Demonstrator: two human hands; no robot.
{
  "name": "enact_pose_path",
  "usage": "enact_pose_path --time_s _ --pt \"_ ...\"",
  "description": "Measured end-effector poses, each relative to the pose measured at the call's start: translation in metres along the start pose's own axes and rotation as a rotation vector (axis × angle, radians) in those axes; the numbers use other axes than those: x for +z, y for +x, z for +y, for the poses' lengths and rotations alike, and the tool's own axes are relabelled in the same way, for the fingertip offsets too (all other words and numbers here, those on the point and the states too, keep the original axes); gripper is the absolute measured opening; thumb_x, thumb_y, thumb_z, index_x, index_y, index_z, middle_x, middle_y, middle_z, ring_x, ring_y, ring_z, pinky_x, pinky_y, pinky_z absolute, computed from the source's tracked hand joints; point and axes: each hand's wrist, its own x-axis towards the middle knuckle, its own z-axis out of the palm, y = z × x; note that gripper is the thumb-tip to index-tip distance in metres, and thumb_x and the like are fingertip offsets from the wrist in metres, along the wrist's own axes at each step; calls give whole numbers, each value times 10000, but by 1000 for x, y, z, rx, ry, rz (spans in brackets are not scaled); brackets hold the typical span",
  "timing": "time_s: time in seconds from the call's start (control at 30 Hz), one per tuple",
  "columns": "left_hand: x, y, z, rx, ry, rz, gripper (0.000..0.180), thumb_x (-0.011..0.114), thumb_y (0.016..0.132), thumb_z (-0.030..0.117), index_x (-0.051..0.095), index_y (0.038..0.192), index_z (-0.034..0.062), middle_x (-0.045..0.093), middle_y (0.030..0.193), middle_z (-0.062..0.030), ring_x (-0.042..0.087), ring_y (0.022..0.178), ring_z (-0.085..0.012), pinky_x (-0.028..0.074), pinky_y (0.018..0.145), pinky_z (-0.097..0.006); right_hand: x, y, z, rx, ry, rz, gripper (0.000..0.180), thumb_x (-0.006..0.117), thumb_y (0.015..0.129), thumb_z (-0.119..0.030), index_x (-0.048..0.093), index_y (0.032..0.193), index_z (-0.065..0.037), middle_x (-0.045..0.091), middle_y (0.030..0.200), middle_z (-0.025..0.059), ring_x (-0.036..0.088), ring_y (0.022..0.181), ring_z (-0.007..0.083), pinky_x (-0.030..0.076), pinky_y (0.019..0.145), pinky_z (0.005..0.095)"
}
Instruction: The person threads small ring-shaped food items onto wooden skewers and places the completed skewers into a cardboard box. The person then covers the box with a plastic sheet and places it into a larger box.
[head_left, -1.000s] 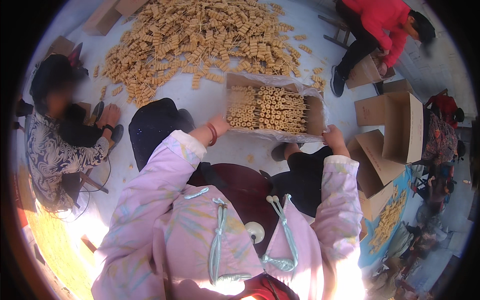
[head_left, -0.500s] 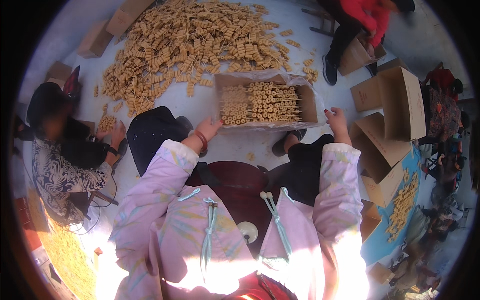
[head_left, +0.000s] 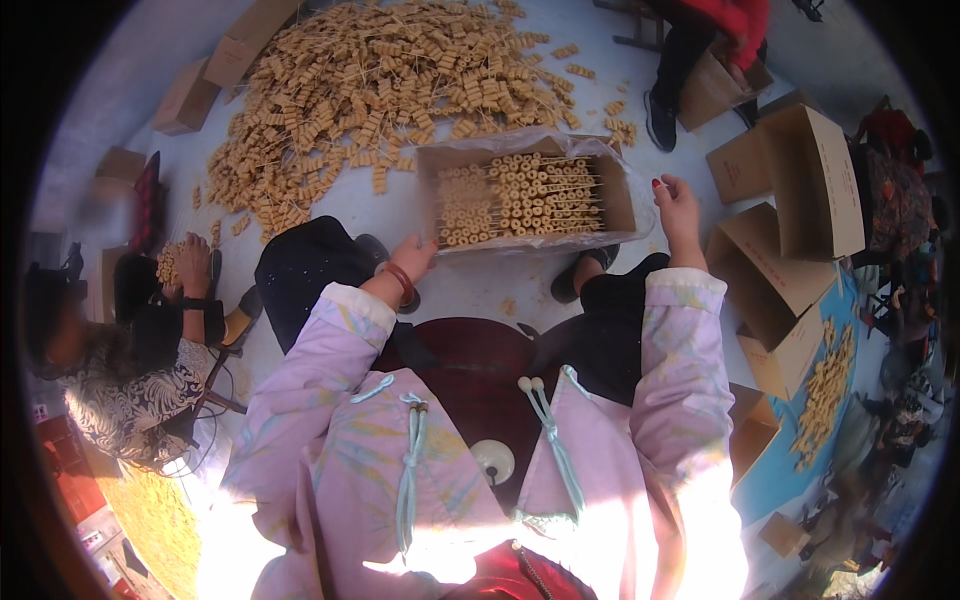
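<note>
While the left hand (head_left: 412, 260) sits at the near-left corner of the carton (head_left: 619, 200), grip unclear, and the right hand (head_left: 679, 212) hangs empty, loosely uncurled, off its right end, the carton probably flexes, best held low.

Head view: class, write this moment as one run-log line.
left hand: at carton, near left corner | right hand: beside carton's right end, contact unclear | carton: plastic-lined, holding skewers in rows | skewer pile: beyond carton
</note>
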Motion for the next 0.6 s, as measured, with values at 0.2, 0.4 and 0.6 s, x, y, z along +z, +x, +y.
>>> enact_pose_path --time_s 0.2,0.4,0.6 --pt "-3 5 3 -48 150 -66 455 577 931 310 498 1230 -25 634 1114 -150 675 897 -249 524 752 -355 -3 -3 -11 106 173 74 299 650 888 -173 640 1132 0 686 908 92 646 775 144 515 723 287" --pt "-2 15 0 163 386 115 517 658 866 358 561 1170 -49 656 1077 -183 639 979 -278 485 829 -373 -1 -4 -25 58 235 96 261 634 890 -115 640 1123 4 684 929 88 647 762 136 522 715 279" --pt "1 20 13 215 37 216 688 688 853 381 464 1359 -29 625 1142 -189 618 977 -266 476 870 -356 2 0 -23 45 232 94 248 637 891 -99 641 1115 8 685 936 84 645 758 134 525 712 274"
